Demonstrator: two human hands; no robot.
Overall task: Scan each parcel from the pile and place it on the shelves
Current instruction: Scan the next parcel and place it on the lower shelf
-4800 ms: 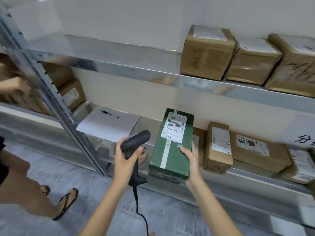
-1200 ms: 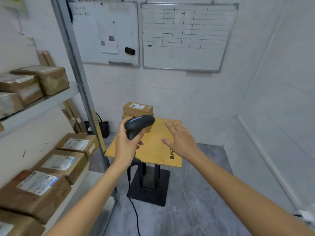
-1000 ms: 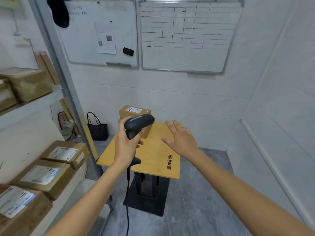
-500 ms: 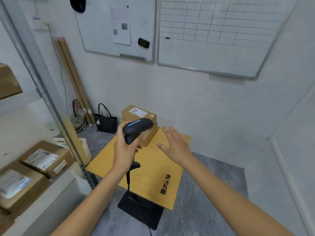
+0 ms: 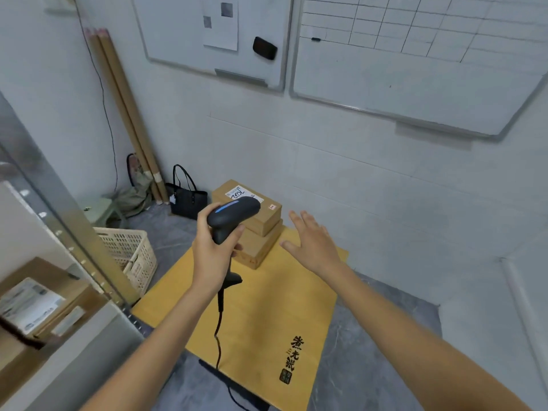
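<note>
Your left hand [image 5: 212, 256] is wrapped around the grip of the black barcode scanner [image 5: 231, 218], held upright. The scanner's head runs lengthwise away from you and a little to your right, its nose aimed at the parcels beyond it, with a blue light strip showing along the top. Its cable [image 5: 218, 327] hangs down from the handle base, below your left wrist.

Your right hand [image 5: 311, 243] is empty, fingers spread and straight, palm down, hovering above the yellow table [image 5: 267, 321] just right of the parcels and not touching them.

Two cardboard parcels sit stacked ahead of both hands, nearer the left one. The top parcel [image 5: 264, 215] carries a white label on its upper face; its long axis appears to run from far-left to near-right, though the scanner head hides part of it. The lower parcel [image 5: 258, 247] lies directly beneath, aligned much the same way, on the table's far corner.

Left of your left arm stands the metal shelf post [image 5: 59, 221], with a labelled box [image 5: 38, 304] on the shelf behind it. Beyond that are a cream plastic crate [image 5: 130, 253] and a black handbag [image 5: 186, 197] on the floor.
</note>
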